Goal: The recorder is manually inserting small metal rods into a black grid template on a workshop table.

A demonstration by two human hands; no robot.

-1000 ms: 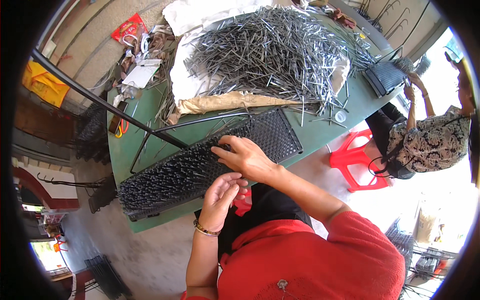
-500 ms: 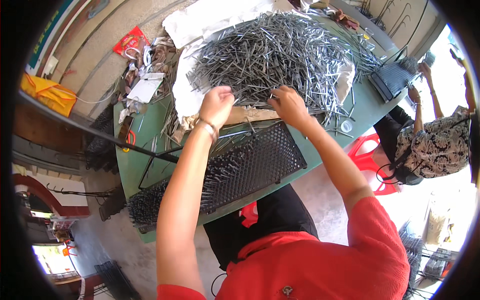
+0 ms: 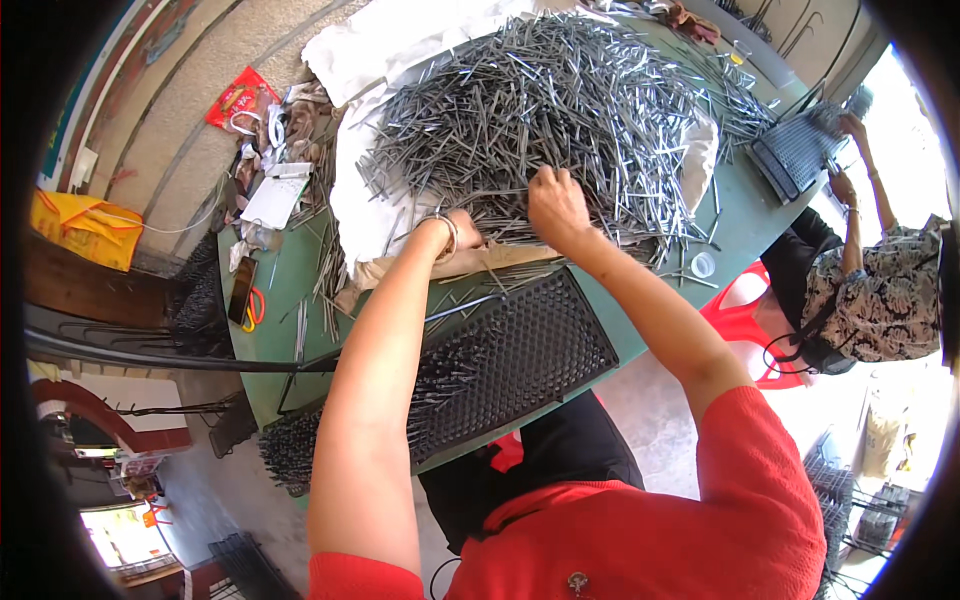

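A large heap of thin grey metal rods [image 3: 540, 100] lies on a white sheet [image 3: 350, 190] on the green table. My left hand [image 3: 463, 230] is at the heap's near edge, above a strip of brown cardboard [image 3: 525, 256]; its fingers are hidden behind the wrist and back of the hand. To its right, my right hand [image 3: 557, 205] rests against the near side of the heap with fingers curled in; what they hold is hidden. Below both hands stands a black perforated rack [image 3: 530, 345], its left part filled with upright rods and its right part showing bare holes.
Orange-handled scissors [image 3: 254, 310] and a white box [image 3: 273, 200] lie at the table's left. A small clear cup [image 3: 703, 264] stands at the right edge. Beyond it, a co-worker's hands [image 3: 848, 180] are at another rack [image 3: 790, 155]. A red stool [image 3: 740, 320] is beside the table.
My left hand has dropped nearer the cardboard and moved right, its fingers now out of sight. My right hand has shifted slightly left, its fingers more curled. The view has tilted slightly.
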